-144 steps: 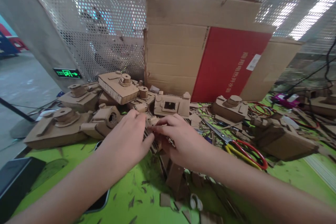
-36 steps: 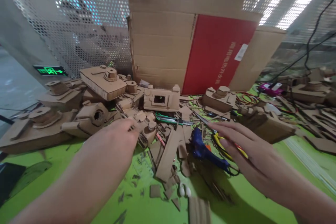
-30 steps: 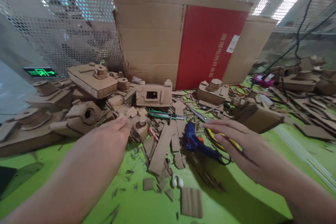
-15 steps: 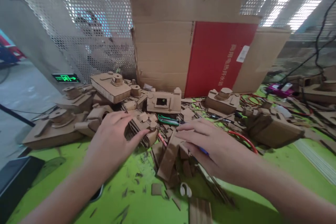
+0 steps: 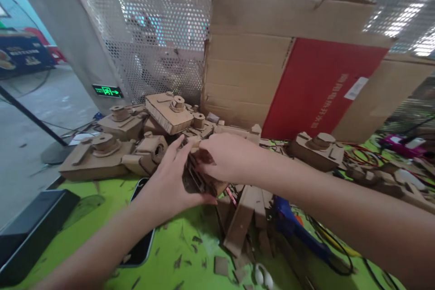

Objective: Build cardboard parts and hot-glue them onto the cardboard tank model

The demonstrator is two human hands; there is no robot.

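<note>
A small cardboard model [image 5: 195, 176] stands on the green table, partly hidden by both hands. My left hand [image 5: 170, 186] grips its left and near sides, the thumb along the front edge. From the right, my right hand [image 5: 220, 156] reaches over the model with bent fingers pressed on its top; what the fingertips pinch, if anything, is too small to make out. Cardboard strips [image 5: 239, 222] lie just to the right of the model, with a blue glue gun [image 5: 299, 229] beside them under my right forearm.
Cardboard camera-like models [image 5: 102, 149] crowd the back left. A phone [image 5: 142, 240] and a black box [image 5: 37, 231] lie at the left. Behind rises a large cardboard sheet with a red panel [image 5: 312, 86]. Scraps and wires are spread about.
My right hand has moved left from the cardboard strips onto the model, uncovering the blue glue gun. My left hand has closed round the model. The view has turned left.
</note>
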